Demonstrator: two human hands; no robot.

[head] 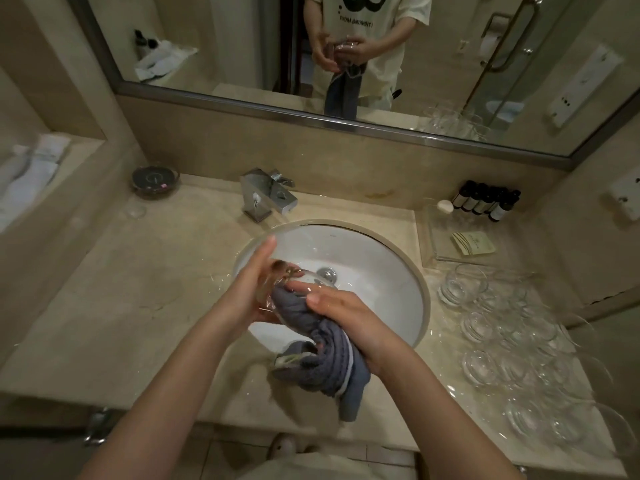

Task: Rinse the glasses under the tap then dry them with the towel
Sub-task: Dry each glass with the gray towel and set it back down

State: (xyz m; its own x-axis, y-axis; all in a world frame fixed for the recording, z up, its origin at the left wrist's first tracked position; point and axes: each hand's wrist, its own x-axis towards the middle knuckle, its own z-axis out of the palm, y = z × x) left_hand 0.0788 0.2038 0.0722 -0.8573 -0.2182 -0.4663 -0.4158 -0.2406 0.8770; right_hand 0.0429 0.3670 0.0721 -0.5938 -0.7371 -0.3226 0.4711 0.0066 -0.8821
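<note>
Over the white sink I hold a clear glass on its side. My left hand cups the glass from the left, fingers mostly straight along its wall. My right hand grips a grey-blue towel and pushes its end into the mouth of the glass. The rest of the towel hangs down over the counter's front edge. The chrome tap stands behind the sink; no water stream shows.
Several clear glasses lie crowded on the counter right of the sink. Behind them sit a clear tray with a sachet and small dark bottles. A dark soap dish stands back left. A mirror spans the wall.
</note>
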